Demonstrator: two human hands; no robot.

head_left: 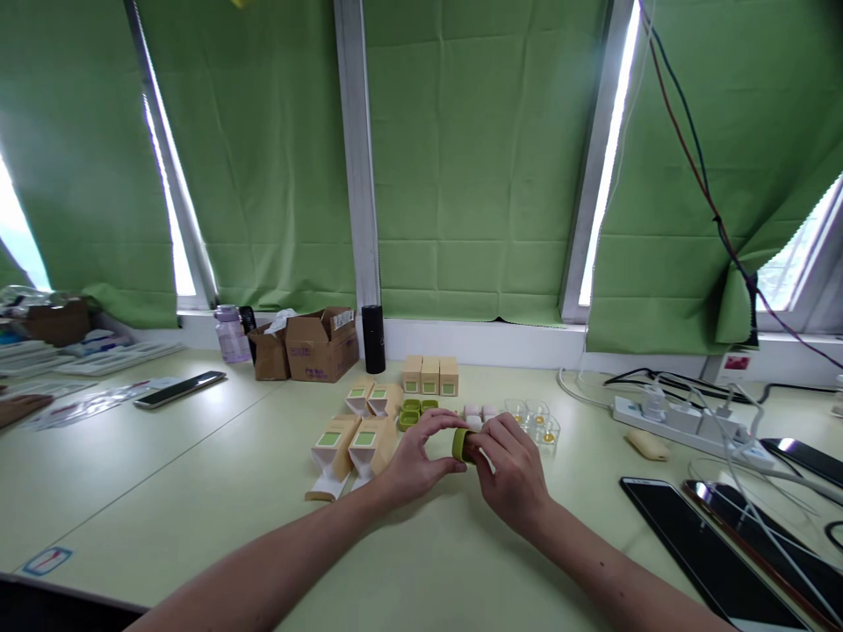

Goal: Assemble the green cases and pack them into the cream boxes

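Between my hands is a small olive-green square cup or lid [459,445], tilted on its side above the table. My left hand [416,458] grips it by its rim with thumb and fingers. The fingers of my right hand [512,465] are bent into its opening, and whether they hold anything inside is hidden. Just behind stand several like green pieces [409,418]. Pale pink and white small pieces [472,422] lie behind my right hand, partly covered. Clear square jars [548,432] with gold-coloured centres are right of them.
Opened cream cartons [335,439] lie left of my hands; closed cartons [430,376] stand at the back. Further left are a cardboard box [320,347], a black cylinder [373,340], a purple bottle [232,333] and a phone [181,389]. A power strip [685,420], cables and tablets [691,535] occupy the right.
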